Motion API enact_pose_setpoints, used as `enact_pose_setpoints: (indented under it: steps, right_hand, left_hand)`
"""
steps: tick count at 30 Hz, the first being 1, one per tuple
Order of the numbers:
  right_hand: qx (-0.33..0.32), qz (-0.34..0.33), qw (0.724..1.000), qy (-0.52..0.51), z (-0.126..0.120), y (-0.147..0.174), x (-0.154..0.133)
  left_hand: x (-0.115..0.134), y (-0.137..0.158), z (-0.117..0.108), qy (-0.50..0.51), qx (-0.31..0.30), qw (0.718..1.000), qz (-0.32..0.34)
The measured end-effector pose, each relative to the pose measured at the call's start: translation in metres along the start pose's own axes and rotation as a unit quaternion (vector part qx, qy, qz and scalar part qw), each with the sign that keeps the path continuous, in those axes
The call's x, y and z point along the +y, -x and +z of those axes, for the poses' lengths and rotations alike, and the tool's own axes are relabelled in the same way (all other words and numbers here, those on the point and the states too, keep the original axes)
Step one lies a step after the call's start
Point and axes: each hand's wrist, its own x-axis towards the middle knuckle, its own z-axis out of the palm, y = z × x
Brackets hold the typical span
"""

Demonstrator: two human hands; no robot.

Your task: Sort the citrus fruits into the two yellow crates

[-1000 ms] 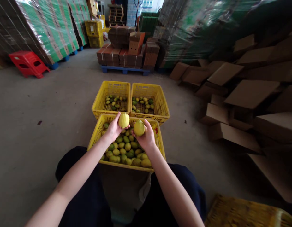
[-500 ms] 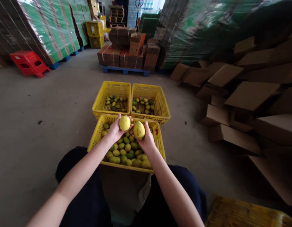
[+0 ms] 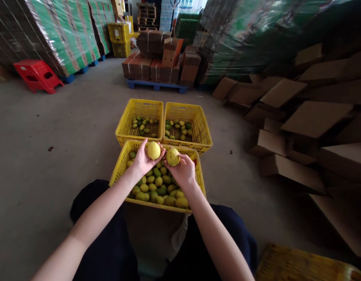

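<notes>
My left hand (image 3: pixel 143 160) is closed around a smooth yellow lemon (image 3: pixel 153 150), palm turned up. Beside it, my right hand (image 3: pixel 183 168) grips a second lemon (image 3: pixel 172 156) with dark marks on its skin, the thumb resting against its side. Both hands are above a yellow plastic crate (image 3: pixel 118 170) that holds many green and yellow lemons (image 3: pixel 158 182). Past it stand two more yellow crates, a left one (image 3: pixel 123 119) and a right one (image 3: pixel 204 127), each with a scatter of lemons on its floor.
Flattened cardboard boxes (image 3: pixel 317 117) are heaped at the right. Stacked cartons rest on a blue pallet (image 3: pixel 157 84) behind the crates. A red stool (image 3: pixel 36 75) stands at the left near wrapped pallets (image 3: pixel 69 39). Another yellow crate (image 3: pixel 306 265) is at the lower right.
My right hand has turned its lemon so that another side faces up, and its thumb now lies across the fruit. The left hand holds its lemon in nearly the same place.
</notes>
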Motion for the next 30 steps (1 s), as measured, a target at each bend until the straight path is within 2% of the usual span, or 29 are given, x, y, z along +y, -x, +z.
enact_pose_setpoints:
  steps: [6, 10, 17, 20, 23, 25, 26, 28, 30]
  right_hand:
    - [0.057, -0.005, 0.996, -0.07, -0.007, -0.01, -0.001]
    - [0.096, 0.024, 0.993, -0.063, -0.006, -0.011, -0.001]
    - [0.128, 0.054, 0.99, -0.03, -0.01, -0.014, 0.0]
    - [0.123, 0.017, 0.991, 0.048, -0.012, -0.013, 0.003]
    - [0.105, -0.097, 0.98, 0.141, -0.011, -0.008, 0.005]
    - [0.087, -0.217, 0.942, 0.241, -0.01, -0.003, 0.005]
    - [0.076, -0.279, 0.909, 0.3, -0.01, -0.001, 0.005]
    - [0.062, -0.366, 0.837, 0.401, -0.01, 0.002, 0.005]
    - [0.061, -0.415, 0.772, 0.477, -0.012, 0.004, 0.005]
  left_hand:
    - [-0.001, -0.003, -0.001, -0.021, 0.005, 1.0, 0.005]
    - [-0.003, -0.007, -0.004, -0.049, -0.016, 0.998, -0.029]
    - [-0.002, -0.009, -0.007, -0.114, 0.007, 0.992, -0.06]
    - [-0.003, -0.012, -0.007, -0.156, 0.025, 0.986, -0.046]
    - [-0.005, -0.016, -0.01, -0.241, 0.055, 0.968, 0.044]
    - [-0.006, -0.017, -0.014, -0.32, 0.06, 0.931, 0.163]
    - [-0.005, -0.016, -0.016, -0.363, 0.049, 0.901, 0.233]
    - [-0.004, -0.013, -0.018, -0.455, 0.008, 0.812, 0.366]
    - [-0.002, -0.008, -0.019, -0.544, -0.028, 0.693, 0.473]
